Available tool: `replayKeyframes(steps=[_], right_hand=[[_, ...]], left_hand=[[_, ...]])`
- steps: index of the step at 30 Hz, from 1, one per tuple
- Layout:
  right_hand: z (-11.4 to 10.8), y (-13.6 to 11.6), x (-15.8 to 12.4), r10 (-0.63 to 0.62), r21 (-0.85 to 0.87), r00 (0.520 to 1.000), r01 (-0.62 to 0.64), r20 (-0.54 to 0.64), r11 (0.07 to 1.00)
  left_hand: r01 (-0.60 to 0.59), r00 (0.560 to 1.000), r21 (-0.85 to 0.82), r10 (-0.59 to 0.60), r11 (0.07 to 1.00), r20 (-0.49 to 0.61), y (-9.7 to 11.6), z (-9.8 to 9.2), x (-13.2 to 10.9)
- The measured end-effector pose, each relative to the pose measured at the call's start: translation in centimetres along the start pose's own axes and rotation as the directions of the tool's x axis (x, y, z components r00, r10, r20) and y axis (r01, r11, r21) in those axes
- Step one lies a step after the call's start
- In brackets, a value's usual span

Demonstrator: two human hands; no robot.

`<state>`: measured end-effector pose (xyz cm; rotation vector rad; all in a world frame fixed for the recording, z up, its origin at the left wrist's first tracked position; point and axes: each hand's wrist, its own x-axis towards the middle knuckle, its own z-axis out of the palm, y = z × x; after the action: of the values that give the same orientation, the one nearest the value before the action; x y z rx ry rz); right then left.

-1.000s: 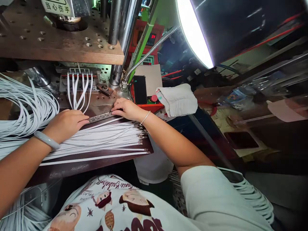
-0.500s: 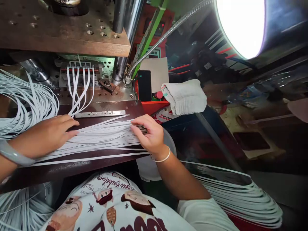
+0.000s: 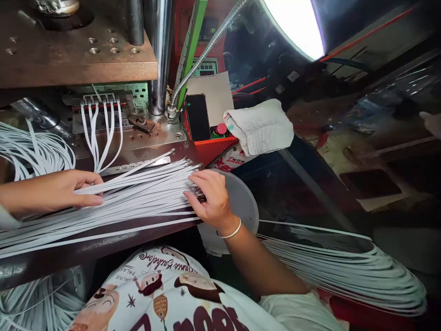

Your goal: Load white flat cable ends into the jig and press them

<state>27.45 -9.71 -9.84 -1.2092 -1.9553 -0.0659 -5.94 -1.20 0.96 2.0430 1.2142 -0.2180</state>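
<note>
A loose bundle of white flat strips [image 3: 138, 202] with small metal tips lies across the dark table edge in front of me. My left hand [image 3: 77, 188] has its thumb and fingers closed around several upper strips, raising them a little. At the tipped ends, my right hand [image 3: 212, 197] curls its thumb and fingers around part of the bundle. Some metal tips fan out above its fingers. Behind the bundle, other white strips [image 3: 112, 124] hang from a metal fixture [image 3: 99, 108] under the press plate [image 3: 79, 69].
A slotted metal bar [image 3: 151, 163] lies behind the bundle. Coiled strips [image 3: 44, 151] sit at left, and more strips [image 3: 386, 280] hang at right. A grey-white bucket [image 3: 244, 202] stands below my right hand. Beyond are a phone [image 3: 198, 117], red button [image 3: 221, 128], folded cloth [image 3: 262, 126] and lamp [image 3: 296, 23].
My left hand has closed on several strips and raised them. More metal tips now show, spread above my right hand. The camera view has shifted slightly.
</note>
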Motion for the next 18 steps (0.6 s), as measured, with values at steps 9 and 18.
replayKeyframes(steps=[9,18], right_hand=[[-1.9,-1.9,3.0,-0.002,0.029,0.989,0.007,-0.147,1.0],[2.9,-1.8,9.2,-0.033,-0.205,0.903,0.133,0.429,0.97]], left_hand=[[-0.129,0.949,-0.376,0.225,0.917,0.223,5.2,-0.5,7.1],[-0.201,0.929,-0.017,0.185,0.979,-0.321,3.5,-1.1,4.6]])
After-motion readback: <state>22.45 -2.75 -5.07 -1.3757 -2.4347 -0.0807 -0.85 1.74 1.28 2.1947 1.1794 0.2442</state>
